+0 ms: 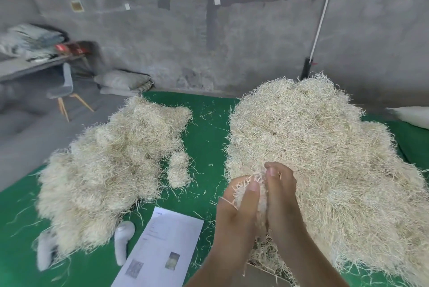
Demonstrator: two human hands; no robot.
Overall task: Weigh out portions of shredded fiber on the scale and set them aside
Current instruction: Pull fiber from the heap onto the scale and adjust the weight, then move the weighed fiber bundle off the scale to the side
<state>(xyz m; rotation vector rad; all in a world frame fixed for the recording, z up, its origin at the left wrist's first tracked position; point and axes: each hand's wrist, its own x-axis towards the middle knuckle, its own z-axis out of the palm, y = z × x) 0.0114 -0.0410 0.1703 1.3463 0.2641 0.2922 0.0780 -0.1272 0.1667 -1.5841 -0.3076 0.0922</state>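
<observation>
The left hand (234,212) and right hand (282,196) are pressed together, thumbs up, cupping a small wad of shredded fiber (249,190) between the palms; both sets of fingers curl round it. The wad runs lengthwise near-to-far between the hands, with loose strand ends sticking out toward the far side. It sits at the near left edge of the large fiber pile (325,159), which spreads over the right half of the green table (204,138) and blocks sight of whatever lies beneath the hands. Under the wrists, strands spill over a tan edge whose nature cannot be told. To the left lies a printed sheet of paper (162,245), then two white handheld controllers (121,240), one partly buried by the second fiber pile (111,161). A small fiber clump (178,170) sits just right of that pile. Stray strands litter the green table between the piles.
</observation>
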